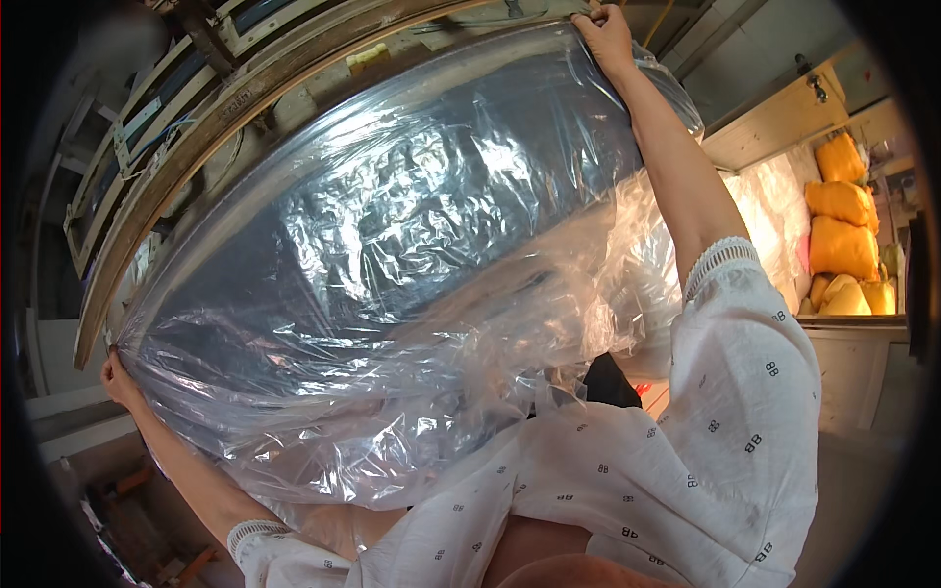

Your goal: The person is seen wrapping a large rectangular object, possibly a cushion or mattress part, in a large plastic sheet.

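Observation:
A large sheet of clear, crinkled plastic film (pixel 412 216) is stretched between my two hands. My left hand (pixel 120 380) pinches its edge at the far left, close to the end of a long wooden bar (pixel 157 211). My right hand (pixel 606 41) grips the same edge at the top right, with that arm reaching far forward. Between the hands the film's upper edge runs taut along the wooden bar. Its lower part hangs in loose folds against my white patterned shirt. Dark and brownish surfaces show through the film.
Behind the wooden bar stands a slatted wooden frame (pixel 147 127). On the right, orange bundles (pixel 843 245) are stacked on a ledge, beside a wooden board (pixel 779 122) with a metal fitting. More film, brightly lit, lies near them.

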The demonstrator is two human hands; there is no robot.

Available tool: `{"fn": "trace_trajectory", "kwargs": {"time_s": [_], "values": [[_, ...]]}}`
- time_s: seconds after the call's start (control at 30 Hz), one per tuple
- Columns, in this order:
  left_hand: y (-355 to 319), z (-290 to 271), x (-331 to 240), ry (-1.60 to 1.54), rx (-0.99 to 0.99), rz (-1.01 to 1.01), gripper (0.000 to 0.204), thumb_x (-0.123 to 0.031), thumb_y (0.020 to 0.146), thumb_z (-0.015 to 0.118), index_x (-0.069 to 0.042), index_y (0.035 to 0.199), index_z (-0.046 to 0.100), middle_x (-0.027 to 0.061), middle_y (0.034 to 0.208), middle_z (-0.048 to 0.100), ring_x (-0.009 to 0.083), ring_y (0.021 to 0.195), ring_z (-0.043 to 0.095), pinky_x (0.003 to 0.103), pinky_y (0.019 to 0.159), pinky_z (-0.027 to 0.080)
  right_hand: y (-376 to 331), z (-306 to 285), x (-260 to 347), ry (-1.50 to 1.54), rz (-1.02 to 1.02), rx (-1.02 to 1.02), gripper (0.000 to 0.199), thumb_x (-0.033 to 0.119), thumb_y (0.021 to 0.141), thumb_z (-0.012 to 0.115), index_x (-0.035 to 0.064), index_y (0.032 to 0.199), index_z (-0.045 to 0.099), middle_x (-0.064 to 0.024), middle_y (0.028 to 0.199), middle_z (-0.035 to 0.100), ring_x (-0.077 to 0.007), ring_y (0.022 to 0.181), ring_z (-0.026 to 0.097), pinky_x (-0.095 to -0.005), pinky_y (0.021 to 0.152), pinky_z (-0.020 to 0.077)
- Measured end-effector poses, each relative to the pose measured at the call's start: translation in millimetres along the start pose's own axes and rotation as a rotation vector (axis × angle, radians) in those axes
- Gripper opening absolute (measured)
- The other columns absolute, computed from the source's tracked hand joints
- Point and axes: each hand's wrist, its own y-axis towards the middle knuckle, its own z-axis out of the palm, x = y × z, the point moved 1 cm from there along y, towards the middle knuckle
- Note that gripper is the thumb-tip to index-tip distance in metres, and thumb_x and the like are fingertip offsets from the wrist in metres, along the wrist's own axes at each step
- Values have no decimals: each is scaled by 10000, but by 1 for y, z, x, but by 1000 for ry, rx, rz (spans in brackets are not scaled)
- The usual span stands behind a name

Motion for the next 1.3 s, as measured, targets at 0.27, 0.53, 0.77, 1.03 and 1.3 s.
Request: {"fn": "trace_trajectory", "kwargs": {"time_s": [0.27, 0.53, 0.77, 1.03, 1.3], "values": [[15, -15, 39, -364, -108, -139, 420, -278, 861, 502, 55, 1101, 593, 145, 1054, 619, 238, 975, 558, 325, 857, 418, 13, 13, -24, 61, -28, -56, 274, 223, 759, 604, -1, 844, 470, -188, 842, 547, -308, 768, 516, -370, 729, 428], [7, -2, 15, -267, -66, -162, 414, -278, 884, 433, 55, 1049, 616, 137, 1038, 625, 238, 924, 567, 334, 846, 418, -2, -10, 9, 229, 5, -92, 384, 360, 918, 433, -5, 1017, 502, -244, 946, 555, -373, 915, 525, -398, 805, 401], [4, -22, 38, -37, 375, 216, 349, -307, 897, 531, -8, 1046, 633, 105, 1035, 633, 202, 888, 570, 305, 817, 429, 0, -1, -3, 90, -48, -191, 324, 348, 875, 515, 36, 961, 537, -158, 852, 544, -284, 810, 535, -373, 708, 410], [-74, -237, 7, -311, -188, -65, 429, -311, 894, 550, 13, 1174, 569, 134, 1193, 561, 232, 1032, 535, 344, 919, 411, -108, -43, 84, 1053, 583, 427, 308, 262, 862, 569, -17, 985, 528, -54, 856, 546, -149, 705, 567, -246, 507, 460], [-183, -360, 96, -562, -348, -306, 492, -337, 871, 575, 59, 1160, 538, 153, 1151, 568, 261, 1028, 541, 372, 893, 412, -160, -77, 141, 567, 219, 1060, 231, 278, 835, 633, 65, 923, 615, 23, 718, 561, -30, 593, 435, -187, 514, 365]]}}
